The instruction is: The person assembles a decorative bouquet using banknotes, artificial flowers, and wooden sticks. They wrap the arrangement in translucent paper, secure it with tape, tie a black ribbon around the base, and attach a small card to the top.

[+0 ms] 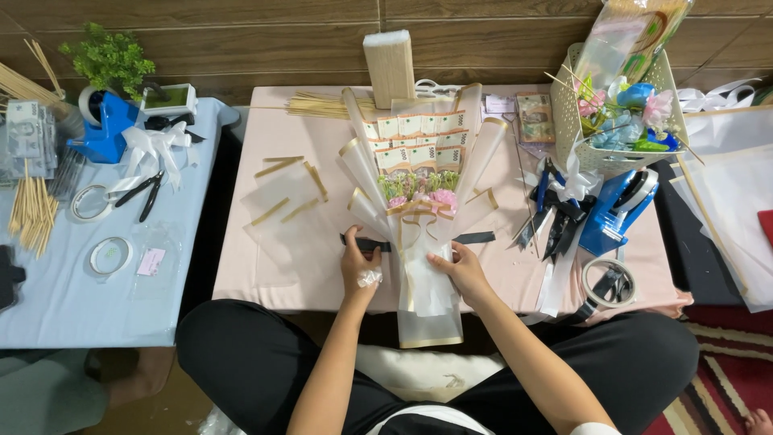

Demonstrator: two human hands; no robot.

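On the far left, skewers point(32, 211) are lying on the blue table point(72, 306), with two tape rolls point(110, 255) and black pliers point(138, 193) near them, and a blue tape dispenser point(103, 129) is standing behind under a small green plant point(109, 56). On the pink table point(266, 274), clear wrap sheets point(286, 201) with gold edges are lying flat.

The left hand point(360, 270) is pressing on the black ribbon point(366, 244) where it is passing under the bouquet point(419, 185), fingers curled around the ribbon's left end; a bit of clear tape is sticking to the back of the hand. The bouquet is lying in the middle of the pink table, stem end toward the person, banknotes fanned above small pink flowers. The right hand point(460, 270) is gripping the bouquet's wrapped stem from the right, fingers closed on the wrap.

Farther right, scissors point(555, 217) are lying beside a second blue dispenser point(616, 205), and a white basket point(620, 113) is holding artificial flowers.
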